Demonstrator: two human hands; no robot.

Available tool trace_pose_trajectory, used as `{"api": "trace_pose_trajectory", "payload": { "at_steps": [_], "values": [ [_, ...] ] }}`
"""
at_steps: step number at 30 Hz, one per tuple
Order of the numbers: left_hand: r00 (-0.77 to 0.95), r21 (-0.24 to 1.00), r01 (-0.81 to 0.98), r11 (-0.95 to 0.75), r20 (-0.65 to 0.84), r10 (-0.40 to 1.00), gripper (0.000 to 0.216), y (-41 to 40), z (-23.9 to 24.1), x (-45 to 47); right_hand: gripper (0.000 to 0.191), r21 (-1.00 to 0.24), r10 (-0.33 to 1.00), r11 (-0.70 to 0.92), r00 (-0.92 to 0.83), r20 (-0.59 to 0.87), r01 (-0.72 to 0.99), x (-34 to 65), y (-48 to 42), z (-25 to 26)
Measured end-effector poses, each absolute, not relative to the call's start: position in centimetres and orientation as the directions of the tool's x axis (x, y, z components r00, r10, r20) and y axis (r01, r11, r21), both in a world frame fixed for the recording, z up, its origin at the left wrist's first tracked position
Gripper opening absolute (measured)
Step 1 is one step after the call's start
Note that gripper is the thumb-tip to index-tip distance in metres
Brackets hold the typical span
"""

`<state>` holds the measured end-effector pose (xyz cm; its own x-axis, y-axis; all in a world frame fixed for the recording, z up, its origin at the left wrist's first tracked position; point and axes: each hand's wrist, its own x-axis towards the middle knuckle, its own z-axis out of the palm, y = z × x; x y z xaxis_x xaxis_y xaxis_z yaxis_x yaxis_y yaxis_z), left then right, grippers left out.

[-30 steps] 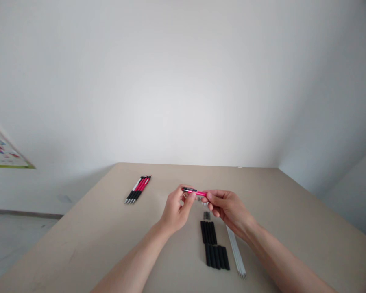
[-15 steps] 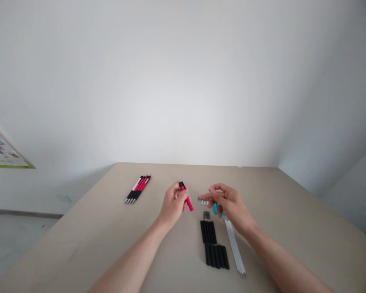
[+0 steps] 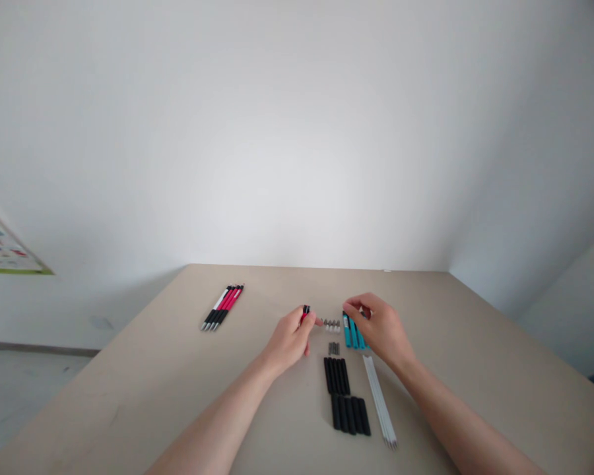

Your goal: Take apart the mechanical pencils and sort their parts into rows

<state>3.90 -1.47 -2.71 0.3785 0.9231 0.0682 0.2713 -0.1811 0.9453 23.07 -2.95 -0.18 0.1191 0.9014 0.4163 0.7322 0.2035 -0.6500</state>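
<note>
My left hand [image 3: 291, 341] is closed around a pink pen barrel [image 3: 305, 313] with a black cap end, held just above the table. The fingertips reach toward a small row of silver pen tips [image 3: 331, 324]. My right hand [image 3: 382, 328] hovers with curled fingers over several blue pen barrels [image 3: 352, 332]; whether it grips one is unclear. Below lie small dark springs [image 3: 334, 348], two rows of black rubber grips [image 3: 345, 394] and several white refills [image 3: 379, 400].
Several finished pens [image 3: 222, 307], red and white with black grips, lie together at the far left of the beige table [image 3: 475, 343]. A white wall stands behind. A poster [image 3: 2, 247] hangs at the left edge.
Both hands held the pink barrel together a second ago. The right hand let go and moved right over the blue barrels. The left hand lowered the barrel toward the silver tips.
</note>
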Motion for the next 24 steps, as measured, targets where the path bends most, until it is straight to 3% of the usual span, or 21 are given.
{"api": "trace_pose_trajectory", "payload": {
  "at_steps": [6,14,24],
  "values": [
    [0.416,0.920,0.324,-0.222,0.072,0.907,0.039,-1.75,-2.10,3.91,0.019,-0.644,0.960,0.121,0.077,0.270,0.755,23.17,-3.00,0.11],
    [0.427,0.898,0.370,-0.239,0.064,0.902,0.042,-1.53,-2.85,4.03,0.017,-0.502,0.979,0.117,-0.015,0.202,0.857,23.32,-2.85,0.02],
    [0.425,0.887,0.389,-0.251,0.069,0.903,0.042,-1.49,-2.86,3.99,0.018,-0.446,0.991,0.048,0.012,0.131,0.894,23.46,-2.64,-0.59]
  ]
}}
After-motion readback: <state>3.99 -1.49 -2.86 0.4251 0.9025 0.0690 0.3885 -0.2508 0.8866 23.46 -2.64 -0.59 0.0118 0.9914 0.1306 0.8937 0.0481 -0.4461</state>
